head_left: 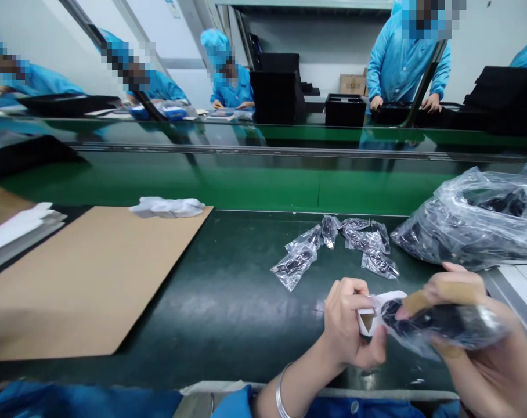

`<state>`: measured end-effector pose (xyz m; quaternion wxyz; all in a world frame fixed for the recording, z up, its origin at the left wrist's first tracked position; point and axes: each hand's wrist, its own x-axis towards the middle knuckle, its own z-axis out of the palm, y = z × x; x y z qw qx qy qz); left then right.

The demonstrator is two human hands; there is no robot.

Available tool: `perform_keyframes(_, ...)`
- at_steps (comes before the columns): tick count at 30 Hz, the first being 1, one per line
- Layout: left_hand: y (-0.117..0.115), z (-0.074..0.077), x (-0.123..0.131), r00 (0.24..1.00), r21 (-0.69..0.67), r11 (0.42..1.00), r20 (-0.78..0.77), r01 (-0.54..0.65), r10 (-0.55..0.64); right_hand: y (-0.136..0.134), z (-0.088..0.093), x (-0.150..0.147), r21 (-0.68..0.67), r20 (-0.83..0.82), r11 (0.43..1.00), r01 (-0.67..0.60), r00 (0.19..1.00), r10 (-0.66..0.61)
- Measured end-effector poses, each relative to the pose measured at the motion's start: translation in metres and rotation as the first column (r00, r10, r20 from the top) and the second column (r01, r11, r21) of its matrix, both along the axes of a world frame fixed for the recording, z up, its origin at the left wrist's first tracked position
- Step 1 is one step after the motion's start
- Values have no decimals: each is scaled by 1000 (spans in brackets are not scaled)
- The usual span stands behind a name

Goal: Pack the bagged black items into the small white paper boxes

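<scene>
My right hand (476,342) is closed round a small clear plastic bag (446,328) with a dark part inside, low at the right. Tape wraps its thumb and forefinger. My left hand (350,328) pinches a small white piece (370,316) at the open mouth of that bag. A silver bangle (283,397) sits on my left wrist. Several small filled bags (333,247) lie on the dark mat (228,290) just beyond my hands.
A big clear bag (476,220) of dark parts lies at the right. A brown cardboard sheet (80,278) with a crumpled white cloth (168,207) covers the left. A green conveyor belt (246,180) runs behind. People in blue coats work at black trays (345,109) across it.
</scene>
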<state>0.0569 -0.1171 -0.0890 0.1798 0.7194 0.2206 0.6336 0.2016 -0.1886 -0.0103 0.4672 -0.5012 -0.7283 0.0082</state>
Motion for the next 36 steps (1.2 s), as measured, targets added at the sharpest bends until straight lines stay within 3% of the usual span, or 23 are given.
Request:
perform_keyframes(3,1,-2,-1,999,-27,999,40,33,-32,8,6,-3,-32,112,992,-126,985,129)
perform_keyframes(9,7,1,-3,997,-11,997,-7,82,-82,16,14,-13,-114,348,991,-76,931,112)
perform_keyframes(14,6,-1,3,997,69,996,-62,51,-46,13,13,-7,-223,424,968,-118,882,206)
perform_keyframes(19,4,-5,4,997,69,997,-81,18,-12,-1,11,-12,28,287,999,35,957,-42)
perform_keyframes(22,2,-2,3,995,82,995,-82,58,-51,-5,14,-20,135,310,989,57,946,-97)
perform_keyframes(25,2,-1,2,995,72,996,-93,47,-40,-5,16,-27,165,332,982,89,933,-140)
perform_keyframes(30,4,-1,4,998,82,996,-53,25,-21,-8,18,-35,185,222,959,216,941,-255)
perform_keyframes(36,3,2,2,994,35,996,-78,76,-73,-16,20,-35,119,330,977,176,921,-206)
